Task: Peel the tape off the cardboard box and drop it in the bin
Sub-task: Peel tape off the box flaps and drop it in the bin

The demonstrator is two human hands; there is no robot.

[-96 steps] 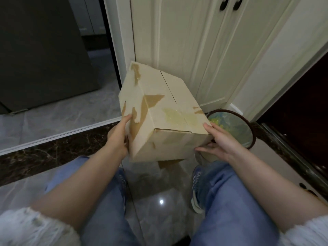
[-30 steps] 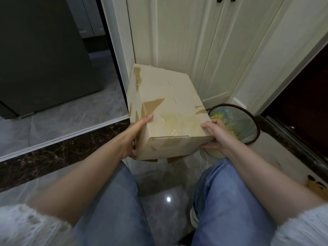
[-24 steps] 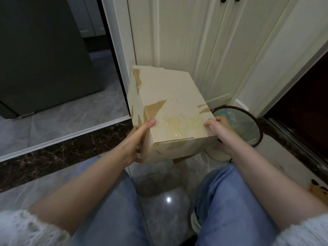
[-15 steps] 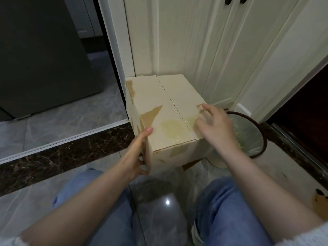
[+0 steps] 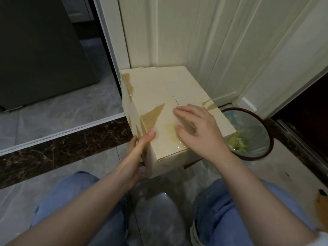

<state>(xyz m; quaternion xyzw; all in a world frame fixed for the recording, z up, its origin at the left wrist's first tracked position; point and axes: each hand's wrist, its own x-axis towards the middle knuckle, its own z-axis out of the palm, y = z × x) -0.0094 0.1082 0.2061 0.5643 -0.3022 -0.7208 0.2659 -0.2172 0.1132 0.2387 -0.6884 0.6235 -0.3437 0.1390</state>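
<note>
Crouched on grey floor tiles [image 5: 53,112] beside the bin [image 5: 266,144], I steady the cardboard box [image 5: 159,89] in my gripping left hand [image 5: 140,157] as my right hand [image 5: 198,128], just moved from its side, spreads flat over the clear tape [image 5: 171,129], seeking an edge.

The right hand [image 5: 200,132] covers part of the glossy clear tape patch [image 5: 171,129] on the pale cardboard box [image 5: 165,96], which hides the round dark-rimmed bin's [image 5: 270,139] near rim.

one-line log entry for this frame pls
phase: finding tape edge | left hand: grips box side | right hand: flat on box top, over tape | bin: right of box
</note>
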